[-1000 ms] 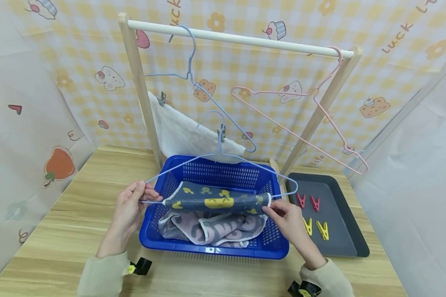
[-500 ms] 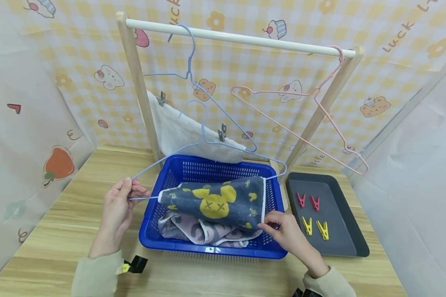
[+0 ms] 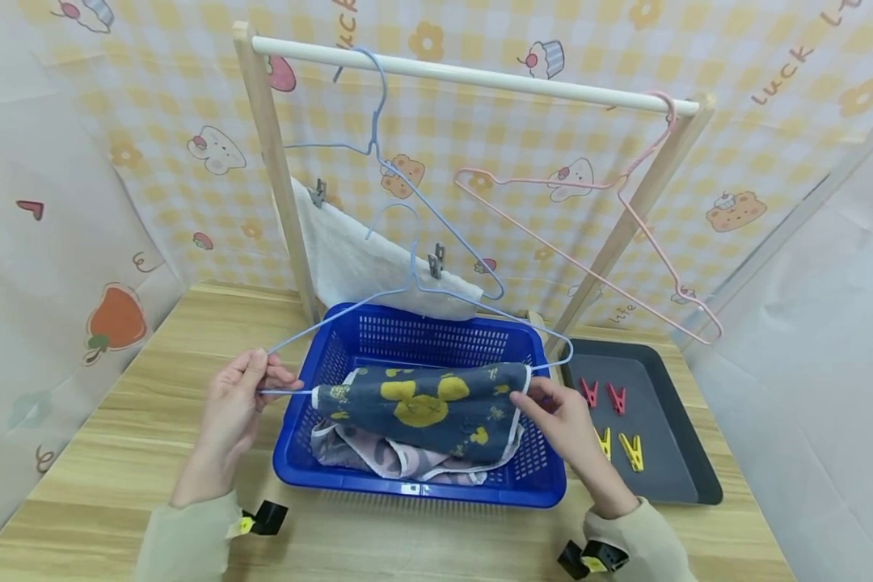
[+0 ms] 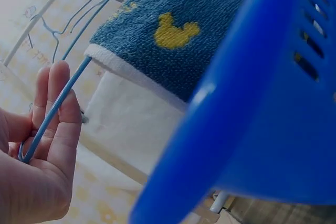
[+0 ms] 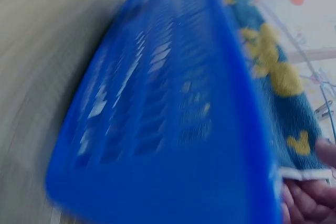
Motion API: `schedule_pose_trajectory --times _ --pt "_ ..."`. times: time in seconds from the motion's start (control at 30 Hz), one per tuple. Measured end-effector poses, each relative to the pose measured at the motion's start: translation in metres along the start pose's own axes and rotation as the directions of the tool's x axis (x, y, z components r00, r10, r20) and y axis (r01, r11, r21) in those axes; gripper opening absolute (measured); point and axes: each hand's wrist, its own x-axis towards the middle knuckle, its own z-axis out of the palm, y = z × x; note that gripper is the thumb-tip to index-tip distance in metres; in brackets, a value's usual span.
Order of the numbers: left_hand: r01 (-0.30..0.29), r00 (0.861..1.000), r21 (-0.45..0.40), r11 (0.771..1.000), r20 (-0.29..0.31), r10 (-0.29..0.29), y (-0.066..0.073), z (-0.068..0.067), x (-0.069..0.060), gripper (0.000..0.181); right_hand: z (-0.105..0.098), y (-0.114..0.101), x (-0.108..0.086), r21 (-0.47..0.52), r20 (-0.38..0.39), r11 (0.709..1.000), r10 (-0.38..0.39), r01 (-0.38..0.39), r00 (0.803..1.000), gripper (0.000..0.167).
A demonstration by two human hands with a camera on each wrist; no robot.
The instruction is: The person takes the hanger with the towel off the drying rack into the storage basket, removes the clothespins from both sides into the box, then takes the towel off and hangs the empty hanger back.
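My left hand pinches the left end of a blue wire hanger; its bar crosses the fingers in the left wrist view. A dark blue towel with yellow mouse-head shapes and a white border hangs folded over the bottom bar. At the towel's right edge my right hand pinches the cloth, thumb on top and fingers beneath. Both hang over a blue plastic basket. A crumpled pink-and-grey towel lies inside the basket, partly hidden by the blue one.
Behind stands a wooden rack with a white rail. From it hang another blue hanger with a clipped white cloth, and a pink hanger. A grey tray to the right holds red and yellow clothespins.
The towel's front part was rolled up narrow and now hangs lower and wider. The hanger swung left, then slightly back right. My right hand shifted down along the edge, then up again.
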Motion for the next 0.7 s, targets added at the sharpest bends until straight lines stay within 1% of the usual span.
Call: schedule_pose_trajectory --times 0.07,0.1,0.17,0.2,0.23,0.33,0.43,0.57,0.63,0.7 --pt "0.010 1.000 0.009 1.000 -0.006 -0.010 -0.001 0.001 0.000 0.029 0.002 -0.010 0.002 0.059 -0.032 0.997 0.050 -0.048 0.998 0.009" --pt "0.013 1.000 0.010 1.000 -0.012 -0.013 -0.002 0.002 0.000 0.029 0.003 -0.016 0.002 0.070 -0.036 0.996 0.053 -0.050 0.998 0.013" --pt "0.009 0.999 -0.008 1.000 -0.033 -0.010 -0.003 0.002 -0.001 0.029 0.006 -0.022 0.001 0.069 -0.025 0.998 0.011 -0.009 1.000 0.016" --pt "0.003 0.999 -0.028 1.000 -0.042 -0.004 -0.004 0.002 -0.001 0.028 0.007 -0.022 -0.001 0.042 -0.016 0.999 -0.022 0.023 1.000 0.018" --pt "-0.004 0.998 -0.045 0.999 -0.055 0.002 -0.004 0.002 -0.001 0.028 0.008 -0.022 -0.003 0.013 -0.003 0.998 -0.059 0.059 0.998 0.018" --pt "-0.023 0.996 -0.096 0.995 -0.089 0.014 -0.005 0.001 -0.002 0.028 0.011 -0.010 -0.010 -0.051 0.042 0.989 -0.138 0.140 0.990 0.019" --pt "-0.021 0.993 -0.108 0.994 -0.115 0.009 -0.003 -0.001 -0.002 0.028 0.010 -0.001 -0.017 -0.071 0.095 0.981 -0.174 0.181 0.980 0.022" --pt "-0.018 0.990 -0.113 0.993 -0.138 0.002 -0.001 -0.002 -0.001 0.028 0.008 0.002 -0.022 -0.029 0.179 0.980 -0.190 0.198 0.965 0.029" --pt "-0.020 0.991 -0.116 0.993 -0.136 0.004 0.000 -0.002 0.000 0.027 0.007 0.001 -0.023 -0.015 0.225 0.980 -0.190 0.199 0.956 0.032" --pt "-0.024 0.992 -0.111 0.993 -0.124 0.010 0.001 -0.003 -0.001 0.027 0.005 -0.001 -0.021 -0.019 0.258 0.982 -0.176 0.187 0.950 0.032"
